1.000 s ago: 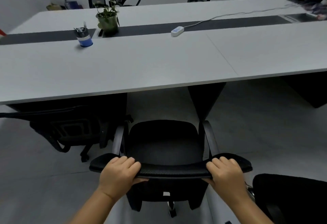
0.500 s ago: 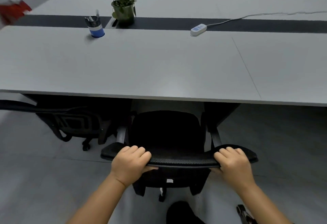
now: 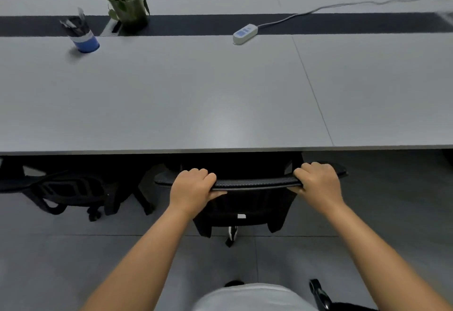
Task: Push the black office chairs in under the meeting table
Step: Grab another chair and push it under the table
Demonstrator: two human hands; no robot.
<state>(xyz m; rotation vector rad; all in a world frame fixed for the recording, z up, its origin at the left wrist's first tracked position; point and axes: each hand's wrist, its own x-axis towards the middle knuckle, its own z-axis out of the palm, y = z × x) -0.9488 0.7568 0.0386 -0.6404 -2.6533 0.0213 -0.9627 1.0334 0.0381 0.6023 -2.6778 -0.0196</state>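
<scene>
A black office chair (image 3: 252, 183) stands right in front of me, its seat hidden under the grey meeting table (image 3: 196, 104). Only the top rail of its mesh back and the lower back show below the table's near edge. My left hand (image 3: 193, 188) grips the rail's left part, fingers curled over the top. My right hand (image 3: 318, 183) grips the rail near its right end. A second black chair (image 3: 66, 190) sits tucked under the table to the left.
On the table are a blue pen cup (image 3: 83, 36), a potted plant (image 3: 127, 4) and a white power strip (image 3: 245, 33) with its cable running right. Part of another chair base (image 3: 321, 296) shows at the bottom right on the grey floor.
The chair has rolled forward under the table with both hands on its back; its seat and armrests, visible before, are now hidden beneath the tabletop. I have come closer to the table.
</scene>
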